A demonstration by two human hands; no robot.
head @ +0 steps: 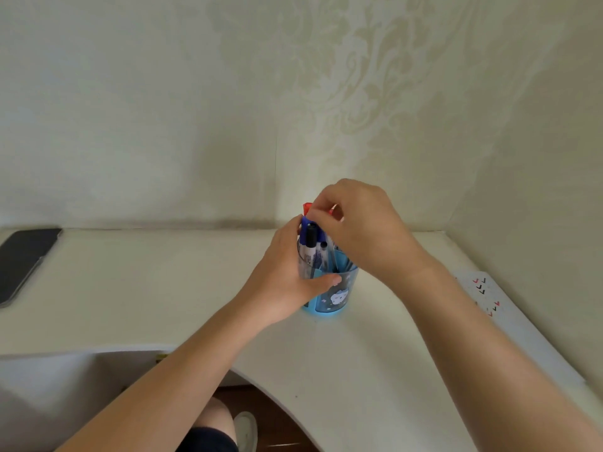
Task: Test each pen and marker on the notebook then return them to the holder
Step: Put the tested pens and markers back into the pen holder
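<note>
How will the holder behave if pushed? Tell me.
Probably top-heavy: the pens rise above the holder, so a high push may tip it. Likely light, thin translucent plastic; it may slide on the smooth desk. The left hand grips it while the right hand pinches a red pen, suggesting it needs steadying.

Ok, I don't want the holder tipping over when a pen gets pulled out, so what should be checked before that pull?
1. Holder steadied: the left hand wraps the side of the blue holder. Ok.
2. Holder upright on the desk. Ok.
3. Grip on one pen: the right hand curls its fingers over the pens, but which one they pinch is hidden. Cannot tell.
4. Notebook ready: only a patterned white sheet shows at the desk's right edge, nothing in front of the holder. Not ok.
5. Clutter: the phone lies far left, apart from the holder. Ok.
</note>
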